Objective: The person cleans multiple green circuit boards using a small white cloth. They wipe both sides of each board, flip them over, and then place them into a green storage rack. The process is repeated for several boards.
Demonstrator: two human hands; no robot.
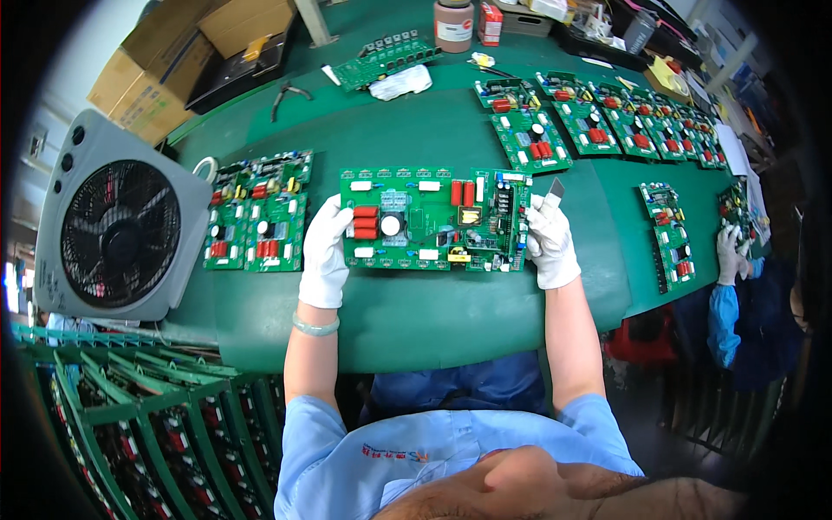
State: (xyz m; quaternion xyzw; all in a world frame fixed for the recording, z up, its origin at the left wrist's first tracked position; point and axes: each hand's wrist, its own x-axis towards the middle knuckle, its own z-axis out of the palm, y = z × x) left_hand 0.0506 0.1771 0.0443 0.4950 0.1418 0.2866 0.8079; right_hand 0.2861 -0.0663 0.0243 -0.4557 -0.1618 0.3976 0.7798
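A green circuit board [418, 240] with red and white parts, a round white-topped part and a yellow-wrapped coil is held level above the green table. My left hand [324, 251], in a white glove, grips its left edge. At the right edge my gloved right hand [553, 244] is closed on the board. A small flat grey piece [555, 192] sticks up from the right fingers; its lower part is hidden in the hand. Two similar boards [277, 210] lie side by side to the left of my left hand.
A grey box fan [117, 217] stands at the left. Pliers [286, 100], a long board [386, 62] and a white cloth [401, 82] lie farther back. Several boards [529, 130] line the back right. A co-worker's gloved hand [731, 253] touches another board. A green rack [139, 407] stands lower left.
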